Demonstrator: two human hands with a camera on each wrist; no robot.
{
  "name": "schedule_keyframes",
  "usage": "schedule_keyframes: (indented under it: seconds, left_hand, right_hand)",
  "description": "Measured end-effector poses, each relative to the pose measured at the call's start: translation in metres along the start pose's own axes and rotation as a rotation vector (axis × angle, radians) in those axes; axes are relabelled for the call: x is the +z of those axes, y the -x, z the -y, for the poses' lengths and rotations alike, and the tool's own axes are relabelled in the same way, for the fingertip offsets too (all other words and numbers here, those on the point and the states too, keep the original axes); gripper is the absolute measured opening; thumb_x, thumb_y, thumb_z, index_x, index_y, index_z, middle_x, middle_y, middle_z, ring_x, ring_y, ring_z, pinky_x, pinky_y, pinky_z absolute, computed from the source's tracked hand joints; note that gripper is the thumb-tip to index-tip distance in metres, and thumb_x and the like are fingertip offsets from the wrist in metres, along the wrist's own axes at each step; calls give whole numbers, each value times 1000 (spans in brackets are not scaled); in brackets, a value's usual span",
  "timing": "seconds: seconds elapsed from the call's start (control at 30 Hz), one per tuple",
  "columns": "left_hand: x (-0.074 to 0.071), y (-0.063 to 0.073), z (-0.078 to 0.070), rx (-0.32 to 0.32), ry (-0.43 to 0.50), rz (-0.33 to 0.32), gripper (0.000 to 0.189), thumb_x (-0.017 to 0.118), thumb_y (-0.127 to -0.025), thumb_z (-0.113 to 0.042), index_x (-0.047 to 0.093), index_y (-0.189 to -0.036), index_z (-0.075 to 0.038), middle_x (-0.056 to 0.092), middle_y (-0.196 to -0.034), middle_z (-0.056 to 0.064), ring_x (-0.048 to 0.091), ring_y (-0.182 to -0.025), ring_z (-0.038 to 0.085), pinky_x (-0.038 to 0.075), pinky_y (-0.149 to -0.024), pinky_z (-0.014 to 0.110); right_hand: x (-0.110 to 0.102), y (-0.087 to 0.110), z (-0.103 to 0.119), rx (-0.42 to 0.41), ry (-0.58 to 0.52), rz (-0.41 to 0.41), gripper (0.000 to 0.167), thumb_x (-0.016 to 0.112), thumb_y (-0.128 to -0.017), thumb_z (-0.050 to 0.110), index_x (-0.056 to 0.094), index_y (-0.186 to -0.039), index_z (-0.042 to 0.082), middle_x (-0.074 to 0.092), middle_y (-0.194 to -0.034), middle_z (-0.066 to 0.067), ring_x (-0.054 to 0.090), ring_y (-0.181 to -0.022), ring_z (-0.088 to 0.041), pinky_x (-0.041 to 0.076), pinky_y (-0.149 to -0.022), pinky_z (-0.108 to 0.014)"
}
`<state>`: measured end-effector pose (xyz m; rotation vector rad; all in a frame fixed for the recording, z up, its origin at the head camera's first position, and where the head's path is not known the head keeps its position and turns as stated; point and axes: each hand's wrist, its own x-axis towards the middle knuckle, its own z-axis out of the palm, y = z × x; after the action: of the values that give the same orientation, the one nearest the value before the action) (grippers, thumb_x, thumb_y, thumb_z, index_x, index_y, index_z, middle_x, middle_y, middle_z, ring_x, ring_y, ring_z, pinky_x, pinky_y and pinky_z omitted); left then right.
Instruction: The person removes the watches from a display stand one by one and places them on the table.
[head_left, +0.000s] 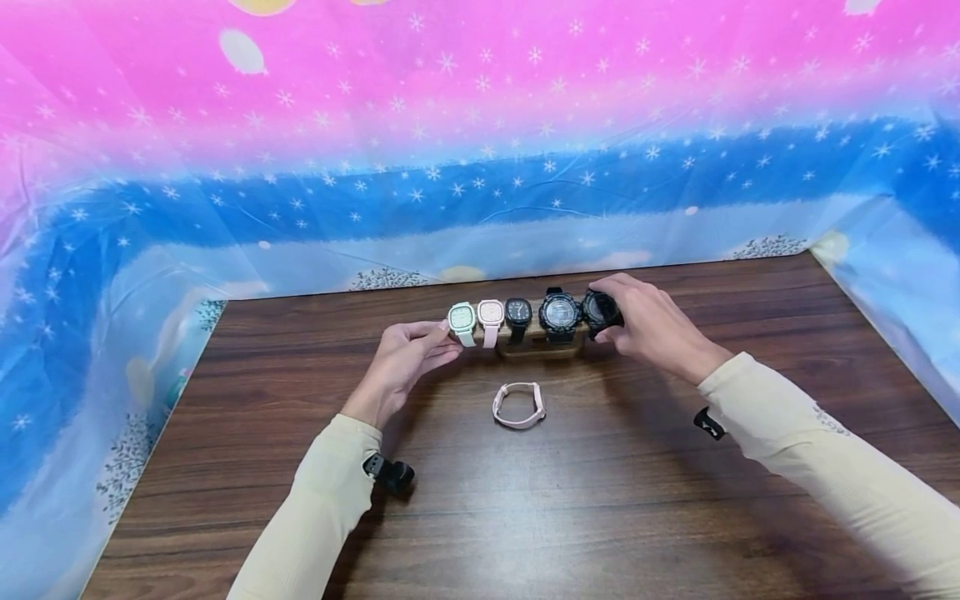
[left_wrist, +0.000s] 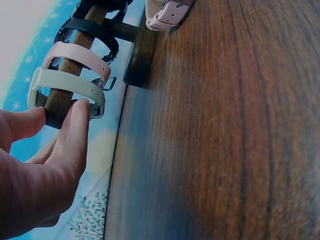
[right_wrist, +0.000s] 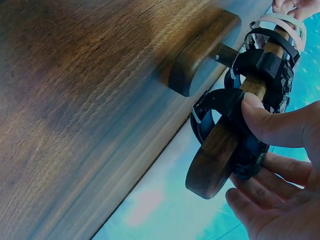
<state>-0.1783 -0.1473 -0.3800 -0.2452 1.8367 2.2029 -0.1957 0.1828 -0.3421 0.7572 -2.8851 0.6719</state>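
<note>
A wooden watch stand (right_wrist: pixel 210 165) bears a row of watches on its crossbar. From the left come a mint watch (head_left: pixel 461 317), a pink watch (head_left: pixel 491 314), a small black watch (head_left: pixel 518 313) and a chunky black watch (head_left: pixel 561 313). At the bar's right end sits another chunky black watch (head_left: pixel 602 311). My right hand (head_left: pixel 660 325) holds that end watch, thumb on its strap and fingers at its case. My left hand (head_left: pixel 401 362) pinches the bar's left end, fingertips right beside the mint watch.
A pale pink watch (head_left: pixel 538 402) with its strap closed in a loop lies on the brown wooden table (head_left: pixel 510 517), in front of the stand. Behind the table hangs a pink and blue snowflake cloth (head_left: pixel 480 183), which also runs along both sides.
</note>
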Motion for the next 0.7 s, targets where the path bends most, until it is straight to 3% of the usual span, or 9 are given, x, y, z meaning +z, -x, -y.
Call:
schedule_keyframes:
  seconds: [0.5,0.7]
  left_hand:
    - [1,-2,1,-2,-2,0,36,57,-103,-5,53,-133,16,68,-100,16,72,-90,21,58,-91,32]
    - [0,-1,0,3,-10,1,38,56,-104,-6,52,-134,16,69,-101,16,71,-97,26,58,-91,31]
  right_hand:
    - [-7,9,-11,20,15,-30,65,86,-77,1,55,-134,-8,58,-134,-25,60,-116,-42,50,-99,-57]
    - [-10,14,-16,43,9,-36,66,85,-77,-1,54,-135,-8,57,-134,-25,60,-115,-41,52,-97,-56]
